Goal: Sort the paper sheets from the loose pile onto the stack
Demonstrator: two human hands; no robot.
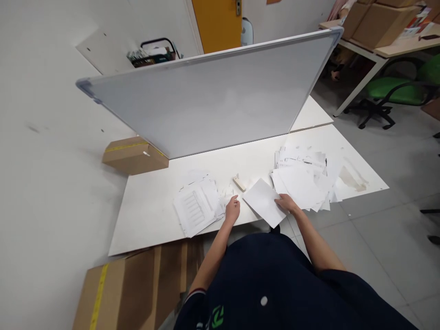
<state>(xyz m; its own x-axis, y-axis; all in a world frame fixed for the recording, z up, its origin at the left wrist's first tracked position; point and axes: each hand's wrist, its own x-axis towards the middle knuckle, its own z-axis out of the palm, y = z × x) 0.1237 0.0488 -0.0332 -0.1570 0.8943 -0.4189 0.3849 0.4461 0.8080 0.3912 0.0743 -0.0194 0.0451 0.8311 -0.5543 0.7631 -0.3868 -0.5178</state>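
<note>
My right hand (286,203) grips the right edge of a white sheet of paper (263,199), which is held tilted over the table's front edge. Left of the sheet and apart from it is my left hand (233,210), its fingers curled together; whatever may be between them is too small to make out. Just beyond that hand lies a small beige oblong object (239,184), beside some small white scraps (226,193). A stack of printed papers (196,206) rests to the left. At the right is a larger, untidy pile of papers (299,183).
A whiteboard (220,96) stands upright across the back of the white table (147,215). One cardboard box (135,156) is at the back left, and another brown carton (113,293) is below the left front. A green chair (395,89) stands at the right.
</note>
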